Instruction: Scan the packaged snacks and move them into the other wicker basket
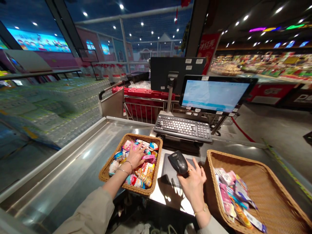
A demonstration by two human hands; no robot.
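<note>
Steel checkout counter (85,162), grey shop floor (264,120) beyond; head view
Left hand (135,157) spread over glossy packets (147,172) in rectangular woven basket (157,162), cannot tell whether gripping any; right hand (193,180) holds black scanner (179,162), outer fingers extended, near larger wicker basket (280,191); keyboard (182,126), lit screen (214,94) behind

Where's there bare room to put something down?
Look left of the smaller brown wicker basket: the shiny silver metal counter is bare there. The larger brown wicker basket has room right of its colourful packets. It's crowded inside the smaller basket, where the left hand touches piled packets, and between the baskets, where the right hand holds a black handheld scanner.
</note>
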